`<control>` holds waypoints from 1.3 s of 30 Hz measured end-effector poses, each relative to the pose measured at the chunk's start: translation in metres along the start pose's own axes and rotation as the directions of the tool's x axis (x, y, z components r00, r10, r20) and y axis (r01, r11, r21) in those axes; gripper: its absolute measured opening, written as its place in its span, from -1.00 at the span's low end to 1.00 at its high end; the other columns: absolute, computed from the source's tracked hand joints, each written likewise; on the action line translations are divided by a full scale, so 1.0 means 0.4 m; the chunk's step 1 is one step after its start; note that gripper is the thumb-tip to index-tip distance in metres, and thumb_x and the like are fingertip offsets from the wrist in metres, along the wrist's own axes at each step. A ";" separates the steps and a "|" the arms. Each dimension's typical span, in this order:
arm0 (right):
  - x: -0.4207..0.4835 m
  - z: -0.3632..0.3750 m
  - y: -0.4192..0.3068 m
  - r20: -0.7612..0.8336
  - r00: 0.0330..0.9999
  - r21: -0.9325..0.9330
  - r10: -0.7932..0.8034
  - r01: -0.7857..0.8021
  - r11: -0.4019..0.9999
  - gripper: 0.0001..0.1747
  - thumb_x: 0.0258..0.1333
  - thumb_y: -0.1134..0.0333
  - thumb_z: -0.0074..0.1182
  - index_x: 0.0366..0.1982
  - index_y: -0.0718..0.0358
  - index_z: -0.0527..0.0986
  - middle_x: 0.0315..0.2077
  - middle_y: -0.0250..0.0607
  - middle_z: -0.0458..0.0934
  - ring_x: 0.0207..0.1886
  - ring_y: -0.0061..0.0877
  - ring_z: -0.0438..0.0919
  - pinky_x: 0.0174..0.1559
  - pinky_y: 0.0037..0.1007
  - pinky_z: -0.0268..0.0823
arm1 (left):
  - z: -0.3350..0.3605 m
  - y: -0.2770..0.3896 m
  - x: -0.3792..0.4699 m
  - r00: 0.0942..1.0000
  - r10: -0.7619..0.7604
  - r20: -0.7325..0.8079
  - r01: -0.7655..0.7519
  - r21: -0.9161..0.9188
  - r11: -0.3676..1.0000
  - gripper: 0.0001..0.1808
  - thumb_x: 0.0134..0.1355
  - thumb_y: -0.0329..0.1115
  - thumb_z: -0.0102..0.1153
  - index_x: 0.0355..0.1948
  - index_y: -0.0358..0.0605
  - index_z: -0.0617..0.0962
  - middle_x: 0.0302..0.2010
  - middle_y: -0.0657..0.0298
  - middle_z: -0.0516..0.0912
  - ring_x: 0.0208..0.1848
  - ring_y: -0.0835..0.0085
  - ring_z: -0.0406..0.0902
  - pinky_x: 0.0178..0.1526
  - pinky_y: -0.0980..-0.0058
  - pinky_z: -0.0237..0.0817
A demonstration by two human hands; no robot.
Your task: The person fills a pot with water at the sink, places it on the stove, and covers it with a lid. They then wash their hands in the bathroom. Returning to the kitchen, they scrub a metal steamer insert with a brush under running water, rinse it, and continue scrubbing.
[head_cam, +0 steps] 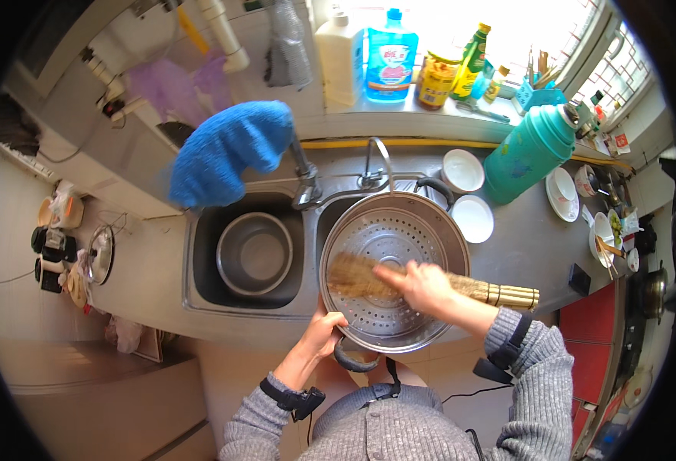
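A round metal steamer pot (456,248) with a perforated bottom is tilted over the right sink basin and the counter's front edge. My left hand (321,334) grips its near-left rim, thumb on top, just beside a black loop handle (356,362). In my right hand (424,288) is a straw brush (358,276) with a bound handle pointing right. Its bristles, slightly blurred, lie over the left part of the perforated metal. A second black handle (437,189) sits at the pot's far side, below the thin curved spout (383,151).
The left basin holds a metal bowl (254,253). A blue towel (234,152) drapes over the main faucet (306,184). White bowls (463,170) and a green thermos (531,152) stand right of the pot. Bottles (392,63) line the windowsill. A glass lid (101,253) lies far left.
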State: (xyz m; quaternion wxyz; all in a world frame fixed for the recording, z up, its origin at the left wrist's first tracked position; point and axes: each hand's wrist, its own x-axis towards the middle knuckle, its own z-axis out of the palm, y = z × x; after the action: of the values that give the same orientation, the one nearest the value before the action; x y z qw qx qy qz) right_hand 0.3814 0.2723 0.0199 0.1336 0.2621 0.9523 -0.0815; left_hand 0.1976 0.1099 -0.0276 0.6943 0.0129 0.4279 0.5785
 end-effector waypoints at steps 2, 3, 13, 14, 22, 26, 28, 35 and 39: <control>0.045 -0.002 -0.020 -0.244 0.933 0.035 0.265 -0.264 0.964 -0.17 -0.04 0.47 -0.01 0.30 -0.21 0.10 -0.38 0.06 0.44 -0.44 -0.19 0.56 -0.43 -0.21 0.42 | -0.058 0.011 -0.047 0.998 0.045 -0.033 -0.045 0.005 0.999 0.00 -0.13 -0.74 -0.15 0.37 0.23 -0.01 0.04 0.18 0.34 -0.06 0.41 0.39 -0.14 0.52 0.36; 0.073 -0.004 -0.028 -0.189 0.937 0.042 0.293 -0.291 0.956 -0.17 -0.04 0.48 -0.02 0.30 -0.21 0.09 -0.37 0.06 0.44 -0.42 -0.18 0.56 -0.44 -0.23 0.42 | -0.086 0.016 -0.070 0.996 0.067 -0.053 -0.067 0.003 0.998 0.02 -0.13 -0.75 -0.16 0.38 0.24 -0.04 0.04 0.19 0.34 -0.05 0.41 0.39 -0.15 0.53 0.37; 0.279 0.030 -0.339 -0.240 0.946 -0.029 0.220 -0.233 0.972 -0.15 0.00 0.52 -0.08 0.33 -0.19 0.02 -0.42 -0.10 0.39 -0.49 -0.38 0.49 -0.43 -0.37 0.40 | -0.325 0.167 -0.235 0.953 0.255 -0.164 -0.256 0.015 0.967 0.09 -0.12 -0.75 -0.18 0.41 0.28 -0.19 0.14 0.19 0.29 0.00 0.44 0.36 -0.15 0.55 0.35; 0.285 0.034 -0.393 -0.167 0.974 0.021 0.151 -0.149 0.989 -0.15 0.01 0.51 -0.08 0.33 -0.21 0.02 -0.40 -0.08 0.40 -0.47 -0.36 0.51 -0.40 -0.35 0.42 | -0.340 0.187 -0.243 0.946 0.274 -0.174 -0.275 0.021 0.961 0.09 -0.11 -0.75 -0.18 0.41 0.27 -0.20 0.14 0.19 0.29 -0.01 0.44 0.37 -0.15 0.56 0.35; 0.444 -0.038 -0.538 -0.222 0.964 0.040 0.148 -0.143 0.989 -0.10 -0.01 0.44 -0.03 0.36 -0.17 -0.07 -0.39 -0.02 0.47 -0.46 -0.30 0.57 -0.43 -0.30 0.43 | -0.464 0.338 -0.300 0.929 0.333 -0.162 -0.326 0.069 0.943 0.08 -0.12 -0.72 -0.19 0.42 0.20 -0.22 0.19 0.18 0.26 0.09 0.37 0.34 -0.06 0.50 0.35; 0.485 -0.061 -0.644 -0.009 0.998 0.350 0.067 -0.060 0.935 -0.13 -0.03 0.38 -0.07 0.35 -0.13 -0.05 -0.40 -0.01 0.57 -0.40 -0.25 0.61 -0.39 -0.26 0.45 | -0.509 0.388 -0.316 0.923 0.334 -0.191 -0.325 0.074 0.943 0.08 -0.13 -0.72 -0.20 0.42 0.22 -0.20 0.21 0.19 0.26 0.10 0.38 0.34 -0.04 0.47 0.35; 0.468 -0.045 -0.719 -0.089 0.946 0.253 -0.313 0.326 0.911 -0.17 0.00 0.33 -0.02 0.33 -0.26 0.00 -0.43 0.01 0.54 -0.48 -0.17 0.57 -0.42 -0.18 0.42 | -0.525 0.424 -0.318 0.925 0.324 -0.196 -0.303 0.131 0.944 0.08 -0.13 -0.73 -0.20 0.42 0.22 -0.21 0.22 0.17 0.24 0.11 0.37 0.34 -0.04 0.48 0.35; 0.479 -0.034 -0.665 0.389 0.907 -0.523 -0.162 0.362 0.771 -0.44 0.24 0.21 -0.19 0.27 -0.36 0.16 -0.27 -0.33 0.57 -0.22 -0.45 0.51 -0.37 -0.35 0.24 | -0.551 0.537 -0.349 0.773 0.629 -0.081 -0.529 0.466 0.710 0.07 -0.14 -0.71 -0.14 0.41 0.00 -0.22 0.35 0.12 0.07 0.21 0.31 0.26 0.02 0.53 0.28; 0.569 -0.083 -0.564 -0.151 0.974 -0.641 0.168 -0.226 0.734 -0.29 0.14 0.34 -0.13 0.31 -0.31 0.06 -0.30 -0.20 0.45 -0.31 -0.39 0.51 -0.36 -0.35 0.27 | -0.548 0.568 -0.351 0.675 0.738 0.002 -0.507 0.728 0.461 0.08 -0.16 -0.64 -0.05 0.41 -0.04 -0.21 0.26 0.01 0.10 0.18 0.23 0.20 0.16 0.44 0.11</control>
State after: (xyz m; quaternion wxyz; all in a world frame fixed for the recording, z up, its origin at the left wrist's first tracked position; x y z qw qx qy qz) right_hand 0.0687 0.1969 0.0032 0.1849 0.3011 0.8920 0.2819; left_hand -0.1110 -0.0339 0.0313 0.2961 0.3297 0.6750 0.5900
